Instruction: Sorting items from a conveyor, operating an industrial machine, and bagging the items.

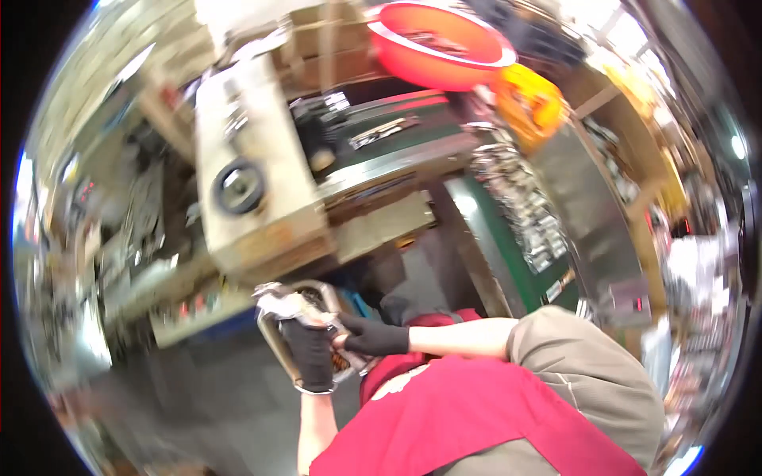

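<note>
- Silvery bundle (279, 303): glossy, pale, uneven; fine detail blurred.
- Location: in the left hand (309, 353), seen across the pale rim of a container (272, 343).
- Left hand: black-gloved, curled around the bundle.
- Right hand (375, 338): black-gloved, fingers at the bundle; grip cannot be determined.

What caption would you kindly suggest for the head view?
Black-gloved left hand and right hand at a pale-rimmed container, with a red basin and orange bag farther off.
</note>
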Action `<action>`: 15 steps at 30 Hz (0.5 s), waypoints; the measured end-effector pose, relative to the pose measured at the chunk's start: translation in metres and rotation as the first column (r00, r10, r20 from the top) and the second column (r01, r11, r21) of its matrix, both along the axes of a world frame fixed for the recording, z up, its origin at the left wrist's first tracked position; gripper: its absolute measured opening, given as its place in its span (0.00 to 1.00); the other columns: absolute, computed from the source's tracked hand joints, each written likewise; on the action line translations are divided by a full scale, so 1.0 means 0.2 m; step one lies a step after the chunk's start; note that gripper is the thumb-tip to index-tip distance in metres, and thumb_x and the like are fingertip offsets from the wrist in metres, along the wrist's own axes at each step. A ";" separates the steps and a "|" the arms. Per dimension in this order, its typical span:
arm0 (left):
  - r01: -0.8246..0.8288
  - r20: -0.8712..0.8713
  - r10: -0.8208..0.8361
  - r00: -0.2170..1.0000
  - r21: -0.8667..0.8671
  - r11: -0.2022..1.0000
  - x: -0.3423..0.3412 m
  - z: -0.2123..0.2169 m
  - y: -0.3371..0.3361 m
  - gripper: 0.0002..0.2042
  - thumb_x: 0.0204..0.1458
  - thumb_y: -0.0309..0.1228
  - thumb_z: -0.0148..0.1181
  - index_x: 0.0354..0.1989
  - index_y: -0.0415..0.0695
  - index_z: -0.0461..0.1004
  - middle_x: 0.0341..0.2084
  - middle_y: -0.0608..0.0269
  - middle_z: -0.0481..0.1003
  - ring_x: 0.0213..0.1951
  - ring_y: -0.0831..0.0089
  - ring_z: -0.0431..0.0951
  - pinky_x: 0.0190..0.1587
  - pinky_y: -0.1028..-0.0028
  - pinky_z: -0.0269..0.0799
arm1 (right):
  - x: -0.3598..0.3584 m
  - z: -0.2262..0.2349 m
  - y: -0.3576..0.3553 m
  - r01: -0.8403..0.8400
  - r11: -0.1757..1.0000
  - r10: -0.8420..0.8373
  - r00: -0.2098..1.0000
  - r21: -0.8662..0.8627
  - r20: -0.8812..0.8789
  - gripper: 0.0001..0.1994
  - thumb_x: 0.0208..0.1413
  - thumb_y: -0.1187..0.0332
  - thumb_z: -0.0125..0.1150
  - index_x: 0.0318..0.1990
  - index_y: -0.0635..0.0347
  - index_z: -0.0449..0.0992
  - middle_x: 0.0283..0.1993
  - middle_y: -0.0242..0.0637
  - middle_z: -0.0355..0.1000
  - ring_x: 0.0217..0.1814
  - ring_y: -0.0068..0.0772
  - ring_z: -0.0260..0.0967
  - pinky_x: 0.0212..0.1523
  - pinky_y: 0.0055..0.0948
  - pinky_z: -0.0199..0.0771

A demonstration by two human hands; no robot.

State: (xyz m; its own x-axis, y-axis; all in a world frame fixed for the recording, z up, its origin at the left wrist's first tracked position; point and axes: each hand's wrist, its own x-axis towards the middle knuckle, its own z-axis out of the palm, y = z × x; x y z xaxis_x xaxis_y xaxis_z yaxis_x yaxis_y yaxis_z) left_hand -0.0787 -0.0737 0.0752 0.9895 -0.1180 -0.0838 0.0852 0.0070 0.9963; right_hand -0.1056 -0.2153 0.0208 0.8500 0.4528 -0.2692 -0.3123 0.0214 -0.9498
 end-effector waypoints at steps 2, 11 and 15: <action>0.201 -0.028 -0.199 0.980 0.107 0.974 -0.11 -0.19 -0.26 0.33 0.49 0.40 0.57 0.60 0.37 0.51 0.56 0.54 0.57 0.58 0.63 0.57 0.59 0.69 0.54 | -0.23 0.00 -0.30 0.410 0.890 -0.452 0.852 -0.200 -0.264 0.23 0.53 0.59 0.57 0.54 0.59 0.64 0.41 0.35 0.68 0.43 0.25 0.64 0.45 0.26 0.66; 0.867 -0.515 -0.757 0.401 -0.053 0.495 -0.60 -0.35 -0.75 0.19 0.54 0.28 0.53 0.54 0.39 0.63 0.47 0.61 0.69 0.48 0.74 0.68 0.52 0.75 0.63 | -0.24 0.55 -1.71 0.669 0.721 -0.681 0.732 0.180 0.006 0.14 0.55 0.58 0.53 0.47 0.50 0.69 0.34 0.25 0.69 0.39 0.24 0.65 0.44 0.28 0.69; 0.879 -0.418 -0.773 0.476 0.199 0.434 -0.69 -0.37 -1.36 0.19 0.53 0.26 0.53 0.54 0.39 0.64 0.46 0.62 0.70 0.47 0.77 0.68 0.49 0.78 0.64 | -0.14 0.91 -2.13 0.378 0.621 -0.570 0.819 0.687 0.064 0.13 0.57 0.56 0.46 0.45 0.52 0.65 0.32 0.29 0.65 0.36 0.21 0.63 0.35 0.32 0.70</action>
State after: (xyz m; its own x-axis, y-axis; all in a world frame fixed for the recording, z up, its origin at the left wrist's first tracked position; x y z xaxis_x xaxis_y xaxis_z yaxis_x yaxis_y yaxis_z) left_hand -0.2163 -0.3456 0.0005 0.3654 -0.7778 -0.5113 0.0743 -0.5232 0.8490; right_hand -0.1327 -0.6410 0.2022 0.9836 -0.0582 0.1707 0.1618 0.7023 -0.6933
